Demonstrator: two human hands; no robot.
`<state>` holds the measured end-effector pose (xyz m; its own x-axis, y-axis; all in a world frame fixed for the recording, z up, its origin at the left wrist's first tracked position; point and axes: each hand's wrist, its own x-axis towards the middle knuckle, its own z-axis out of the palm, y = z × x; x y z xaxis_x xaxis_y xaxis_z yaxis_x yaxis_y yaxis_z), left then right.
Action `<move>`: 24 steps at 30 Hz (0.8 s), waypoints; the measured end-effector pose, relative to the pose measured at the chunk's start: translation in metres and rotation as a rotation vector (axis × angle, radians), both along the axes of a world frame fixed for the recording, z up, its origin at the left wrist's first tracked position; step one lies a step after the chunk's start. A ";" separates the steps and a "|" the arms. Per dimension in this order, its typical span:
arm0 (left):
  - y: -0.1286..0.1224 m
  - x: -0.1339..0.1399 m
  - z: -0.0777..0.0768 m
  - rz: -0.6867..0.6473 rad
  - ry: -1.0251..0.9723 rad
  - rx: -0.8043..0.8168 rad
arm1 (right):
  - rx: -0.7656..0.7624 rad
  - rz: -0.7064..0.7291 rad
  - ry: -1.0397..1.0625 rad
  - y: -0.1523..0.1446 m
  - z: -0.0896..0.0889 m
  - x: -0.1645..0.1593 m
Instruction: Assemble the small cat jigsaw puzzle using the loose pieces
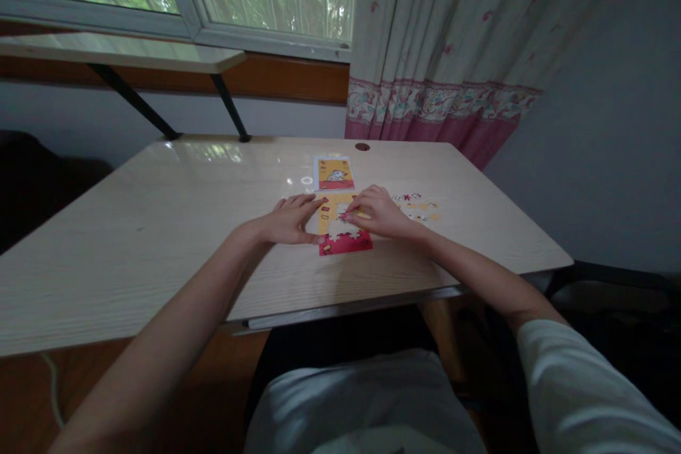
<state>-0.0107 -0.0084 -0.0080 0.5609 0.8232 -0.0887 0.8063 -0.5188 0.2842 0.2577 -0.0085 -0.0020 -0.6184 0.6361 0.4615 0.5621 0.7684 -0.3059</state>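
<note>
A partly assembled jigsaw puzzle [347, 245] lies flat on the table, with a yellow border, a red lower strip and a pale gap in its middle. My left hand [291, 220] rests at its left edge, thumb and fingers apart, the fingertips touching the border. Over the gap, my right hand [379, 213] is closed in a pinch on a small reddish puzzle piece [343, 216]. That hand covers part of the puzzle's right side. Just beyond the puzzle lies a picture card [335, 183] showing a white figure on yellow and red.
Loose puzzle pieces [425, 216] are spread in rows right of my right hand. A light wooden table [175, 241] carries everything. A raised shelf [133, 51] stands at the back left, and a curtain [425, 96] hangs behind the table.
</note>
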 end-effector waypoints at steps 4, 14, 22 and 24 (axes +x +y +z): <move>0.002 -0.003 -0.001 -0.013 0.025 0.005 | -0.018 -0.185 -0.005 0.029 0.003 0.029; 0.002 -0.004 -0.002 -0.006 0.041 -0.008 | -0.067 -0.323 -0.158 0.066 0.003 0.084; 0.002 -0.003 -0.002 -0.004 0.067 -0.002 | -0.330 -0.400 -0.328 0.062 0.029 0.132; 0.002 -0.004 -0.003 -0.007 0.060 0.002 | -0.369 -0.379 -0.355 0.057 0.032 0.129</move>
<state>-0.0144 -0.0060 -0.0112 0.5604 0.8194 -0.1206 0.8182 -0.5251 0.2343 0.3868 0.0484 0.0301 -0.3940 0.9189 -0.0214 0.8903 0.3757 -0.2574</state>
